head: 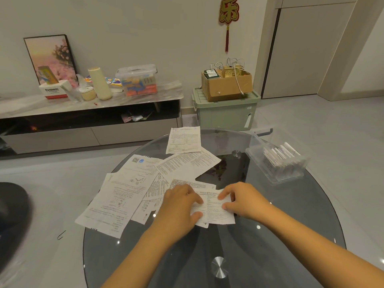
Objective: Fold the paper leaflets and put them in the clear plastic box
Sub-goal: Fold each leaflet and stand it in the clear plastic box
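Both hands work on one small leaflet [215,208] near the front of the round glass table [270,256]. Our left hand [178,206] pinches its left side, thumb under the lower edge and fingers on top, and our right hand [242,201] pinches the right side in the same way, so each hand grasps the paper. We judge that this leaflet is in the middle of folding: it looks already doubled, with one layer showing below the other, but we cannot tell how many folds it has. The clear plastic box [276,161] stands open at the right side of the table, well apart from the hands, and it already holds a row of folded white papers [278,156] standing on edge. So a good part of the work seems done. What is left is the pile of flat leaflets [116,200] to the left of our hands, several sheets overlapping, and one more sheet [184,140] at the far edge of the table.
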`<state>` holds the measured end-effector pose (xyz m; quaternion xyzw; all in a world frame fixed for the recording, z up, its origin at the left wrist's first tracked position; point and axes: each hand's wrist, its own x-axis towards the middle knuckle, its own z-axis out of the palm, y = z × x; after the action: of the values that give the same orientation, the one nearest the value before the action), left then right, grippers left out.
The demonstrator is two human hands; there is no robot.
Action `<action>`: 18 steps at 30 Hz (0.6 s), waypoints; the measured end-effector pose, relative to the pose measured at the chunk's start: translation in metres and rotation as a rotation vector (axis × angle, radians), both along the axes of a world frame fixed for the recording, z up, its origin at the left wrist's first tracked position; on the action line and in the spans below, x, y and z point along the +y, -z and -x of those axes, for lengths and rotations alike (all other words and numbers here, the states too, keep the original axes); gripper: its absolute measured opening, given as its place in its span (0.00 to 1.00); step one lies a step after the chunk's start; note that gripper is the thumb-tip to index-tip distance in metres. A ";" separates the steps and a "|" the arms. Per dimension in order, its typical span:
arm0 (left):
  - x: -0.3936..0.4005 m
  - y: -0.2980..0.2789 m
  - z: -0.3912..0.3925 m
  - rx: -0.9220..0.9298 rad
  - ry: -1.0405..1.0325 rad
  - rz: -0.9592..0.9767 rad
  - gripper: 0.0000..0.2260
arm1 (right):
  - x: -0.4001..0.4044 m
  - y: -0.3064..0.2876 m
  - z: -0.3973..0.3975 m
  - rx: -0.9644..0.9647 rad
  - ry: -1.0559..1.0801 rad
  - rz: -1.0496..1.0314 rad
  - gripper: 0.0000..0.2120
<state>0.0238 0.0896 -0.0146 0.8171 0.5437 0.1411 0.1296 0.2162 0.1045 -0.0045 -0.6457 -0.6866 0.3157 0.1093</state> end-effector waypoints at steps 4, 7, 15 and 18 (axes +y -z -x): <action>-0.014 0.003 -0.012 0.017 0.087 0.103 0.30 | -0.003 -0.014 -0.005 0.215 0.072 0.222 0.10; -0.020 0.005 -0.014 0.070 0.109 0.114 0.39 | -0.005 -0.028 -0.013 0.356 0.047 0.353 0.10; -0.019 0.000 -0.018 -0.239 0.056 0.091 0.05 | -0.015 -0.052 -0.018 0.623 -0.029 0.258 0.12; -0.012 0.004 -0.017 -0.370 -0.055 0.114 0.06 | -0.014 -0.047 -0.010 0.590 -0.006 0.036 0.13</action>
<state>0.0412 0.0774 -0.0182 0.7534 0.5398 0.2615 0.2695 0.2265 0.0900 0.0426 -0.5260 -0.6214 0.5021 0.2918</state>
